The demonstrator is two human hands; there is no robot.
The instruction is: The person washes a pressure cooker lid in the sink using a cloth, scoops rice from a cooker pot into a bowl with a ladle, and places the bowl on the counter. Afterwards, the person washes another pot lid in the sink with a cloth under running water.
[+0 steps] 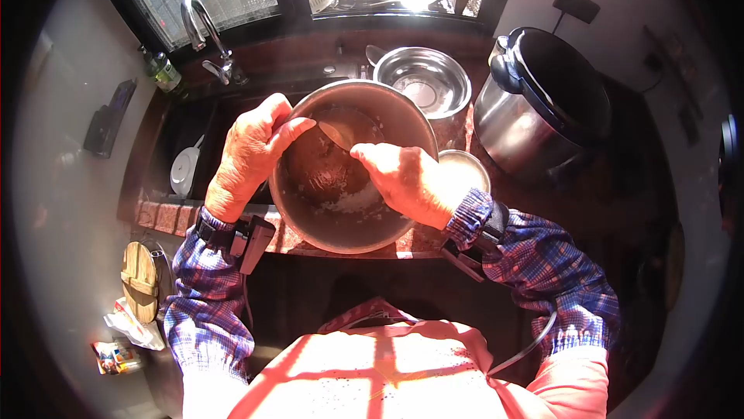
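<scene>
1. Head view, nearest: a pink top (372, 372) is seen, well apart from the fingers on their wrist side.
2. By the right hand (407, 179), a thin, pale implement (336, 135) appears pinched between thumb and fingers; its long axis is directed from these fingertips toward the left thumb.
3. By the left hand (252, 144), the thumb is extended over the rim of the pot (411, 113), beneath the implement; its fingers' grip cannot be told.
4. The right hand is placed nearer the implement.
</scene>
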